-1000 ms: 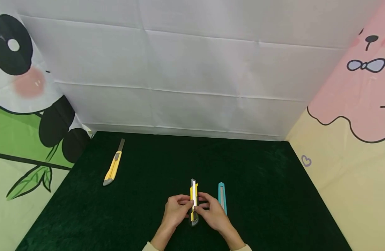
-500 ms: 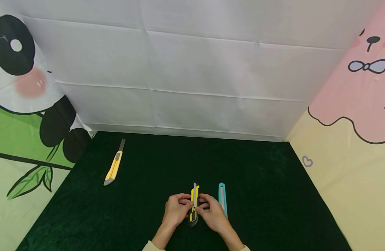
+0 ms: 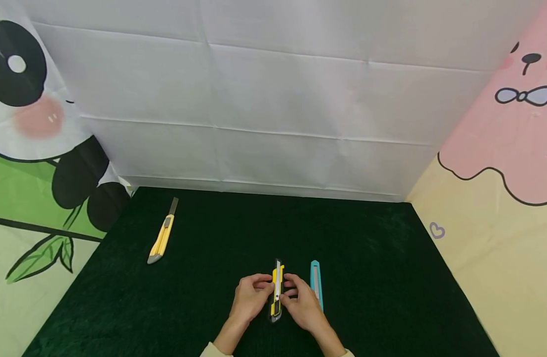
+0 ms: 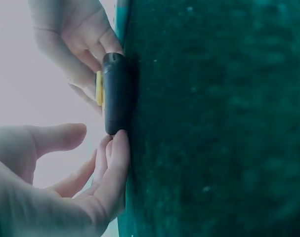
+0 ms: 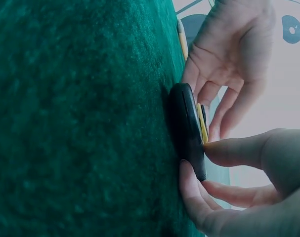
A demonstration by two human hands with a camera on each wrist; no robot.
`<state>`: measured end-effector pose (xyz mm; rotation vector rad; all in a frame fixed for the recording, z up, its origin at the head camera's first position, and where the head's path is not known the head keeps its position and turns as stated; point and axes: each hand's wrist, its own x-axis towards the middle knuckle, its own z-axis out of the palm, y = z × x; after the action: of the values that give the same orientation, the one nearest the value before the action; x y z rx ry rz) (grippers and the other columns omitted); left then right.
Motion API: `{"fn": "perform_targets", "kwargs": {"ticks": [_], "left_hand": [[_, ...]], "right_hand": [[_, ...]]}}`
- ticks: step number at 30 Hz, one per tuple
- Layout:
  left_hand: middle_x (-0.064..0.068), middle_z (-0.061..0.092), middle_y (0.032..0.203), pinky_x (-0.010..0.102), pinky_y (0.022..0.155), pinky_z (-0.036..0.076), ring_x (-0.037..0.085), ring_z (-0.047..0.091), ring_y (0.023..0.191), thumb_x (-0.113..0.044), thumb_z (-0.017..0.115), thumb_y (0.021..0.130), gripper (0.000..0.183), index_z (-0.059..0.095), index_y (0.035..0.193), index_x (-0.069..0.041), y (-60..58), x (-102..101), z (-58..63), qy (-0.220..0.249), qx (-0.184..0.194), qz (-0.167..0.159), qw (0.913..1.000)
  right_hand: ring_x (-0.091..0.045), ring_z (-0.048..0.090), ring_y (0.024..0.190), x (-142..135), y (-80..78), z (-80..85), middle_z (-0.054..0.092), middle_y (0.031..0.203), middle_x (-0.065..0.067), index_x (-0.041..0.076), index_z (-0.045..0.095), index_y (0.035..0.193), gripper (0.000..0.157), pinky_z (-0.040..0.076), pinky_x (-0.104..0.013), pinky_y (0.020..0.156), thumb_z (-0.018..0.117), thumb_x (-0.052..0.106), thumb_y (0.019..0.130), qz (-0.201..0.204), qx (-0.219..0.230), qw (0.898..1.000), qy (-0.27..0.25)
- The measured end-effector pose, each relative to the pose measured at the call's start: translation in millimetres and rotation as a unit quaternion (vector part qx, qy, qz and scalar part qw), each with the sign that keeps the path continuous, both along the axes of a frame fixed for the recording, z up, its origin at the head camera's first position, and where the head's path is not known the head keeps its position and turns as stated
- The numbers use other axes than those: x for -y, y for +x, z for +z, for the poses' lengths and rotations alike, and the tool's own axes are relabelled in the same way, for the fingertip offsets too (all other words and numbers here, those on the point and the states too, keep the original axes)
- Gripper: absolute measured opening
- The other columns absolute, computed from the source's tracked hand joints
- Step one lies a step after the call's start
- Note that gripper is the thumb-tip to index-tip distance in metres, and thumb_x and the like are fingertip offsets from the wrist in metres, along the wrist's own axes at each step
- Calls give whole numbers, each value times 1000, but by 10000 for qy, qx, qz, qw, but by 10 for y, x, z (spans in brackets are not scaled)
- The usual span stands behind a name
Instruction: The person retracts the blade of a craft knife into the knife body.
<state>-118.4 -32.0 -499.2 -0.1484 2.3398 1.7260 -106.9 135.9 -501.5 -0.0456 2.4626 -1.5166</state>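
Note:
A black and yellow utility knife [image 3: 276, 292] lies at cloth level between both hands, its blade end pointing away. My left hand [image 3: 250, 299] touches its left side with the fingertips. In the left wrist view, that hand's thumb stands apart from the black casing [image 4: 118, 94]. My right hand [image 3: 302, 305] pinches the opposite edge, with the thumb on top by the yellow part and fingers along the side, seen in the right wrist view. Just beyond the right hand lies a turquoise utility knife [image 3: 315, 277], its near end partly hidden by that hand.
A yellow utility knife [image 3: 161, 238] with a grey end and its blade out lies at the left of the dark green cloth [image 3: 367, 238]. A white sheet [image 3: 273, 99] hangs behind the table. Printed cartoon sheets stand at left and right.
The black and yellow knife has turned slightly, its far end shifting a little right, and the glare on its blade has faded. Both hands have stayed nearly in place.

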Motion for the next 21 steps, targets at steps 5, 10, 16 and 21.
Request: {"fn": "perform_targets", "kwargs": {"ticks": [5,10,16,21], "left_hand": [[8,68,107,41,83,57,19,66,94,-15,71,94,32,68,123,-2,-26,2,30,7,-73,-64,10000],[9,67,108,39,82,56,19,64,94,-16,70,96,32,67,125,-3,-47,34,59,29,-92,-92,9999],[8,67,108,40,83,55,19,64,94,-18,68,98,28,68,122,-4,-81,102,89,-123,-263,90,9995],[7,68,107,39,82,56,18,64,93,-17,67,99,24,69,119,-4,-126,163,106,-241,-516,181,9982]], "right_hand": [[-29,63,106,-13,-9,-11,60,124,-15,1,51,143,58,58,-44,85,73,7,90,-21,53,9999,-91],[-28,62,106,-6,2,-10,60,124,-15,0,50,144,59,58,-44,86,73,7,90,-46,107,9998,-181],[-27,62,105,12,35,-2,60,123,-15,0,51,143,59,58,-44,85,73,7,90,-88,41,9999,-116],[-27,62,105,32,51,3,60,123,-14,0,51,144,59,58,-44,85,74,7,89,-140,23,9999,-90]]}}
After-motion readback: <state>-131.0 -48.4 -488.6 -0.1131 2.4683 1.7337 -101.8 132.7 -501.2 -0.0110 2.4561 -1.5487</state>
